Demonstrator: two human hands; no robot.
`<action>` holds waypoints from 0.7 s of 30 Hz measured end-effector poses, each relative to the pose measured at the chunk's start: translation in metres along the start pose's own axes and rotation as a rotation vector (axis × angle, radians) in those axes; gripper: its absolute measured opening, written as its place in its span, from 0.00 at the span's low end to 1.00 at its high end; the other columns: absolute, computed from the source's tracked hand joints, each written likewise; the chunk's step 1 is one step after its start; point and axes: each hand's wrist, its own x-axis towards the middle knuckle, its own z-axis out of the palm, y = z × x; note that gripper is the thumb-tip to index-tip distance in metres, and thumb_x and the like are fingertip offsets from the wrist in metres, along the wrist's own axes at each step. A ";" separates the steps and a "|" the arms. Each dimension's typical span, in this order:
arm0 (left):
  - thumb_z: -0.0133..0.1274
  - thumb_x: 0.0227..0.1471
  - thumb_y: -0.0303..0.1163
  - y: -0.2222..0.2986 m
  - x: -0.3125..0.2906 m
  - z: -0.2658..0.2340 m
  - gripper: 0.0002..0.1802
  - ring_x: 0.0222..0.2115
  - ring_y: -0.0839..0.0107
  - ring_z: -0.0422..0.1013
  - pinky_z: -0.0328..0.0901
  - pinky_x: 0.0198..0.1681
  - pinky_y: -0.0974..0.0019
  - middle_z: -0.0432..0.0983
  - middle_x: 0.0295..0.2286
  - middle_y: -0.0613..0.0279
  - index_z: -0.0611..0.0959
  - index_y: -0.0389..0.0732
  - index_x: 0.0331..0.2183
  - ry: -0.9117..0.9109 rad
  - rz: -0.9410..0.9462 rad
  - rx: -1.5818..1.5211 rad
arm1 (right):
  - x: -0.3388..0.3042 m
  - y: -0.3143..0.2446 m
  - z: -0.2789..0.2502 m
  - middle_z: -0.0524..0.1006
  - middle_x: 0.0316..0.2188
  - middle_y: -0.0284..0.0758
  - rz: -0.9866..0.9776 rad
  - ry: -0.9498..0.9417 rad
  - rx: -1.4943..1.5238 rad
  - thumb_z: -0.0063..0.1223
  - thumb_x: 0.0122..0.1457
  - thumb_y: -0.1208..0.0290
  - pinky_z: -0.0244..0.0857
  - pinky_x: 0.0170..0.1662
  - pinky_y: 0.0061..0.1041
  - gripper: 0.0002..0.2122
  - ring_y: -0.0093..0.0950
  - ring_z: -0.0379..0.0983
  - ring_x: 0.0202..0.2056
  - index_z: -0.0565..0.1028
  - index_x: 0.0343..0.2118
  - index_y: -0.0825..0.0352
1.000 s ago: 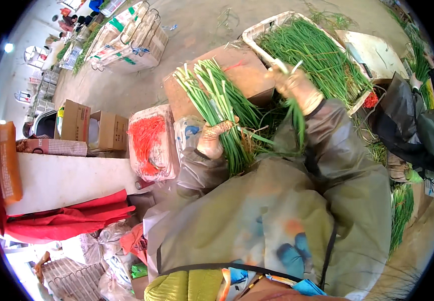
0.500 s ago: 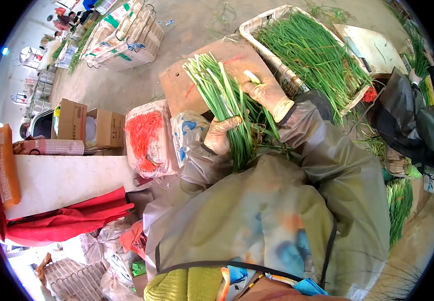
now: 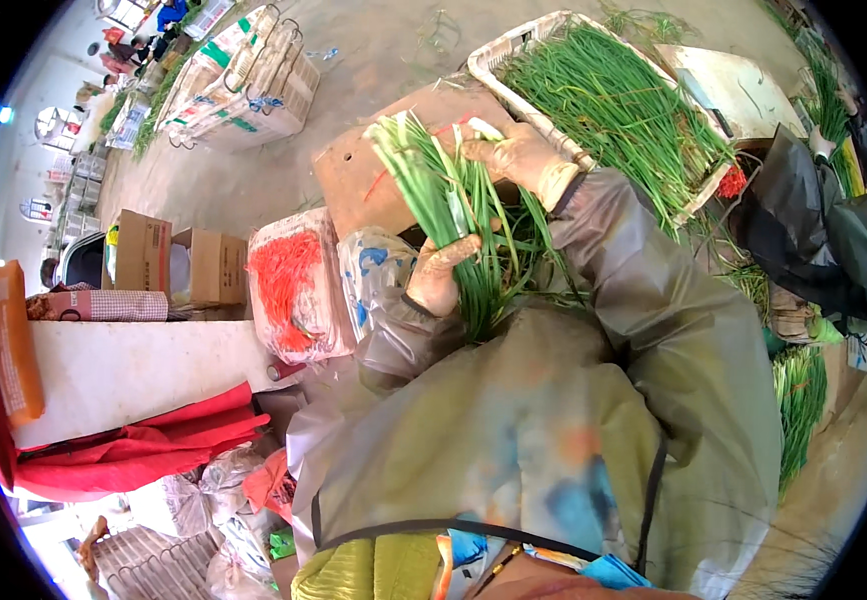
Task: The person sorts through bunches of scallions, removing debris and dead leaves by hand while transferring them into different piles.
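A bunch of scallions (image 3: 421,185) with pale ends pointing up and away leans over a brown board (image 3: 348,190). My left hand (image 3: 438,275), in a light glove, is wrapped round the bunch's green part. At the pale ends my right hand (image 3: 521,160), gloved too, grips a scallion whose white end sticks out past the fingers. Loose green leaves (image 3: 533,235) hang between the hands and my apron-covered lap. The lower tips of the bunch rest against the apron.
Far right of the board, a white crate (image 3: 483,62) is heaped with scallions. Red ties (image 3: 288,280) lie on a wrapped stack to the left, beside a white table (image 3: 143,370). Taped crates (image 3: 253,95) stand farther off. Another person's dark-clad arm (image 3: 803,220) shows at right.
My right hand has moved slightly left and away, closer to the bunch's pale ends. The leaves under it have shifted. My left hand keeps its hold.
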 end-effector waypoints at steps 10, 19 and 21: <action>0.57 0.41 0.27 -0.001 0.005 -0.036 0.22 0.34 0.66 0.69 0.67 0.37 0.65 0.70 0.40 0.55 0.72 0.39 0.41 0.064 0.027 -0.174 | -0.016 -0.009 0.000 0.74 0.31 0.32 -0.002 -0.042 0.046 0.54 0.52 0.60 0.63 0.38 0.18 0.22 0.18 0.68 0.34 0.67 0.45 0.70; 0.55 0.42 0.29 -0.004 0.006 -0.034 0.18 0.35 0.66 0.68 0.65 0.37 0.66 0.71 0.36 0.59 0.73 0.40 0.39 0.019 -0.012 -0.143 | 0.002 0.000 0.006 0.69 0.21 0.24 0.024 -0.185 0.126 0.58 0.48 0.67 0.56 0.25 0.16 0.11 0.16 0.62 0.21 0.72 0.31 0.66; 0.54 0.43 0.31 -0.006 0.005 -0.046 0.17 0.37 0.65 0.67 0.64 0.38 0.65 0.70 0.37 0.57 0.72 0.39 0.38 0.007 0.007 -0.142 | -0.003 -0.009 0.004 0.69 0.21 0.25 -0.050 -0.174 -0.009 0.56 0.48 0.71 0.57 0.25 0.17 0.11 0.17 0.63 0.21 0.72 0.34 0.67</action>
